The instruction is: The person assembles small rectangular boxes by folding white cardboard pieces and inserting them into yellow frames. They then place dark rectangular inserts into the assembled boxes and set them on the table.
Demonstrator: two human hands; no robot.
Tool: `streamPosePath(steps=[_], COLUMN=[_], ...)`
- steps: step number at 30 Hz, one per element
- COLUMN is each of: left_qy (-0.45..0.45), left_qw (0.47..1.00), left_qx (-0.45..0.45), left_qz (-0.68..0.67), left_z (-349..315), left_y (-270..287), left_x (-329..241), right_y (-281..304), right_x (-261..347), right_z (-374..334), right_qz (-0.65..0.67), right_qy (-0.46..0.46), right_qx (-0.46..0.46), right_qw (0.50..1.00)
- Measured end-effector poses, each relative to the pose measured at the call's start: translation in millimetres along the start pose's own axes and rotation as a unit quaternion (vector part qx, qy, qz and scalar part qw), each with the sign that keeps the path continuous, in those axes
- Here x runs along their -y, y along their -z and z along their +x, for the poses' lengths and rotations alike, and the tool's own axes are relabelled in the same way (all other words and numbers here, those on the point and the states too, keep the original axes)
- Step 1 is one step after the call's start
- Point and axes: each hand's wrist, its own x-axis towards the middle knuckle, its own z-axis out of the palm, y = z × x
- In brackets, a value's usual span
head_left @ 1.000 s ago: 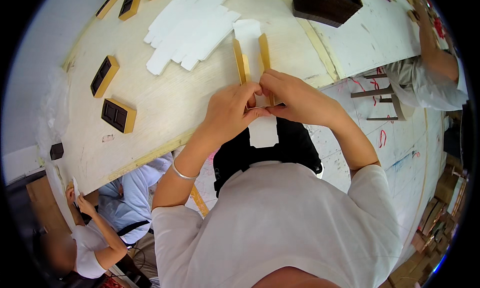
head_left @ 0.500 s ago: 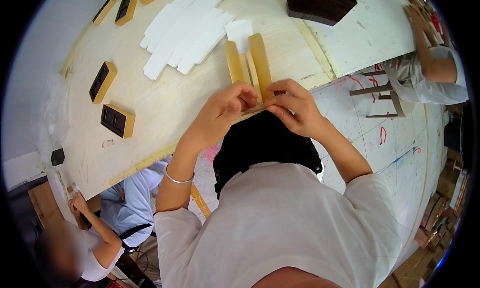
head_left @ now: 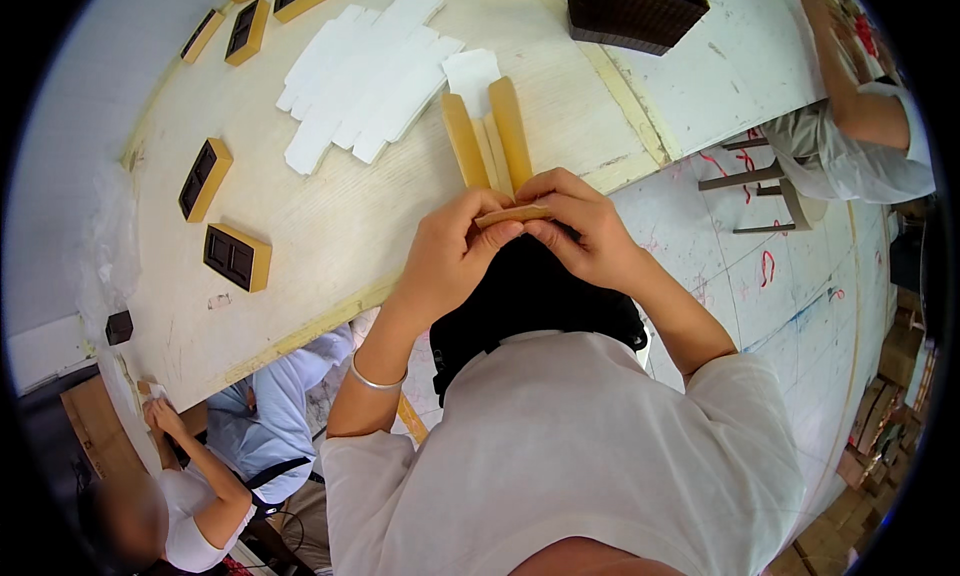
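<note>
Pinching the near flap (head_left: 513, 215) of a partly folded gold carton (head_left: 489, 151) at the near edge of the tabletop (head_left: 320, 226), with left hand (head_left: 447, 241) and right hand (head_left: 590, 236) close together and each grip closed on thin card between thumb and fingers. Holding that flap crosswise, left to right, at roughly a right angle to the carton's long axis. Aiming the carton itself away from the body, lengthwise from the near edge toward the far side of the tabletop, with its far end leaning slightly left. Flanked along that length by two raised gold side walls (head_left: 512, 131), and finished at the far end by a white end flap (head_left: 472, 73) pointing toward the far side. Placed just right of a heap of flat white card (head_left: 365, 81), and nearer the body than a dark brown stack of trays (head_left: 637, 14). Showing also, toward the left edge, two gold boxes (head_left: 237, 258) with dark compartmented insides, others like them farther along that edge, and a small dark block (head_left: 119, 327) by the near left corner. Wearing a silver bracelet (head_left: 378, 376) on the left wrist. Working alongside a co-worker (head_left: 205, 516) seated off the near left corner.
</note>
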Motion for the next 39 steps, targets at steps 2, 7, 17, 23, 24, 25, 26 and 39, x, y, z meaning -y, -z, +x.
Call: streamPosePath(steps=[2, 7, 17, 23, 24, 25, 26, 39], left_qy=[0.043, -0.047, -0.097, -0.042, -0.087, -0.137, -0.184, -0.133], left_qw=[0.997, 0.984, 0.953, 0.943, 0.937, 0.917, 0.882, 0.951], left_qx=[-0.016, -0.168, -0.088, 0.167, 0.187, 0.108, 0.026, 0.013], left_qz=[-0.062, 0.036, 0.274, 0.284, 0.281, 0.360, 0.434, 0.278], left_z=[1.0, 0.6, -5.0, 21.2, 25.0, 22.8, 18.0, -6.6], left_y=[-0.7, -14.5, -5.5, 55.2, 62.2, 60.1, 54.6, 29.3], left_x=[1.9, 1.1, 1.6, -20.7, -21.2, -25.7, -34.5, -7.1], right_y=[-5.9, -13.4, -8.3, 31.5, 43.7, 51.7, 49.5, 45.1], right_x=[6.7, 5.9, 13.8, 8.8, 0.8, -3.8, -2.8, 16.1], right_z=[-0.2, -2.1, 10.1, 33.7, 39.3, 43.7, 42.2, 25.7], right_qz=[0.064, -0.128, -0.345, -0.330, -0.342, -0.354, -0.352, -0.224], right_qy=[-0.093, -0.007, 0.013, 0.084, 0.079, 0.074, 0.077, 0.087], right_qx=[-0.047, -0.059, 0.150, 0.093, 0.093, 0.094, 0.090, 0.160], right_qw=[0.992, 0.990, 0.926, 0.936, 0.932, 0.928, 0.929, 0.957])
